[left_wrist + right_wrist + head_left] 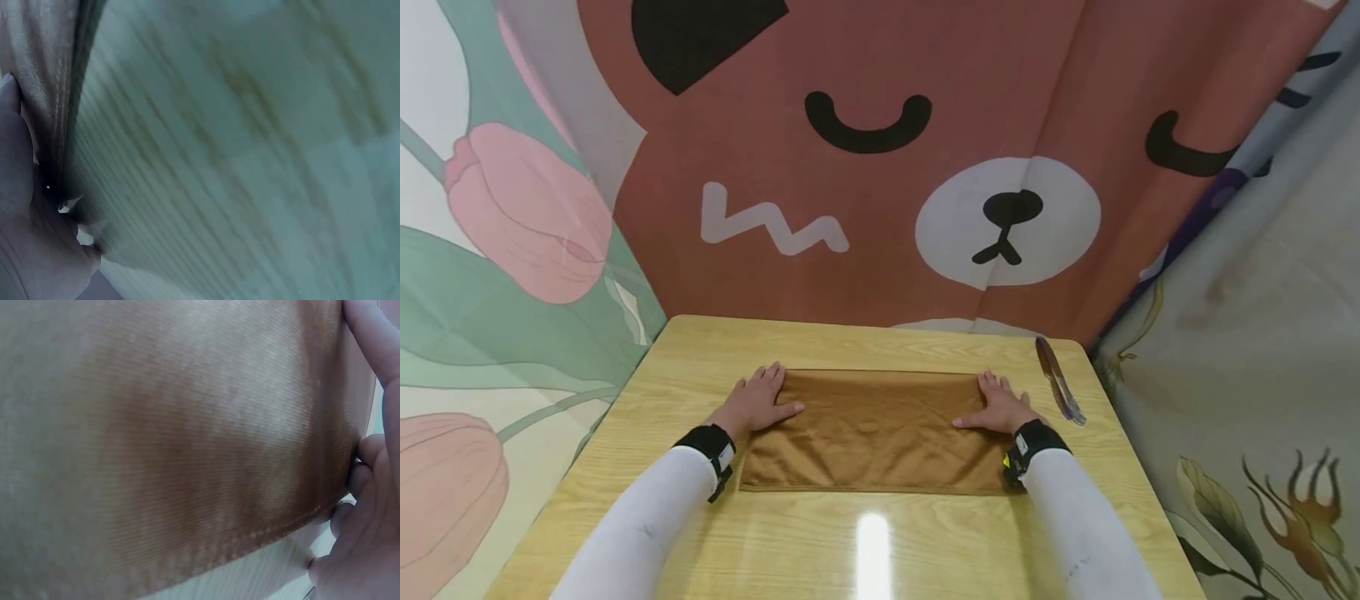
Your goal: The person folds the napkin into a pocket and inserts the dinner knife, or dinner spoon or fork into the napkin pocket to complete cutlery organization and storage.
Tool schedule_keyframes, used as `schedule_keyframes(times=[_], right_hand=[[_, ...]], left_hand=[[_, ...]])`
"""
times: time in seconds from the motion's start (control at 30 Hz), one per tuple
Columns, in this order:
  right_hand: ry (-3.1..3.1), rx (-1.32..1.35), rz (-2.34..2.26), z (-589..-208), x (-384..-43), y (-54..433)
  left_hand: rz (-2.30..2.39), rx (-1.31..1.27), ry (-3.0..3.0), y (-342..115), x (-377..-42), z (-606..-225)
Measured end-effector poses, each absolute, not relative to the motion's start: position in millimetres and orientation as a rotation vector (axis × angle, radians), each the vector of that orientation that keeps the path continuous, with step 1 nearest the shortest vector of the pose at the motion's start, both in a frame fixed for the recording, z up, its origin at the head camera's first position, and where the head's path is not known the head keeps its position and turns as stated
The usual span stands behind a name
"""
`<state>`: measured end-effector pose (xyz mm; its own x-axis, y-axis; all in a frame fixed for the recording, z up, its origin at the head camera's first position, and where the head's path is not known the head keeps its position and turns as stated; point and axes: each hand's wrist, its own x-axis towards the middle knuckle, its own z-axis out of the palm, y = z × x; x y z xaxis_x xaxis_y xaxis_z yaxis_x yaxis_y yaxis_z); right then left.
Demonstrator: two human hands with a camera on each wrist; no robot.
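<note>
A brown cloth (pixel 872 433), shaped as a wide rectangle with light wrinkles, lies flat on the wooden table. My left hand (pixel 760 402) rests on its left edge near the far corner, fingers spread and thumb on the fabric. On the opposite side my right hand (pixel 1002 407) presses the right edge with straight fingers, the thumb pointing inward over the cloth. The left wrist view shows the left hand (pixel 31 237) beside a strip of cloth (pixel 44 81). Stitching along the hem of the cloth (pixel 206 456) appears near the right hand (pixel 369 506) in the right wrist view.
A long, slim item with brown and clear parts (pixel 1060 382), its kind unclear, lies on the table (pixel 790 550) right of the right hand. Behind the table hangs a curtain (pixel 865 292) with a bear print. Patterned fabric (pixel 527 217) flanks the left side, with more on the right.
</note>
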<state>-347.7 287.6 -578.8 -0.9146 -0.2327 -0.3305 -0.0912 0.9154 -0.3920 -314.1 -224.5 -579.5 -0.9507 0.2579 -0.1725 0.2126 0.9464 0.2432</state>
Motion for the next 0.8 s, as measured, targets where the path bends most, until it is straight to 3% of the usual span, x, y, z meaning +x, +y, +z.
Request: schedule_keyframes(times=[0.6, 0.8], right_hand=[[2.744, -0.237, -0.549, -577.6, -344.3, 290.1], [2.756, -0.261, -0.520, -574.3, -346.9, 291.8]], left_hand=[[0.315, 0.363, 2.903, -220.7, -311.9, -576.4], [0.280, 0.426, 2.961, -191.7, -312.1, -576.3]])
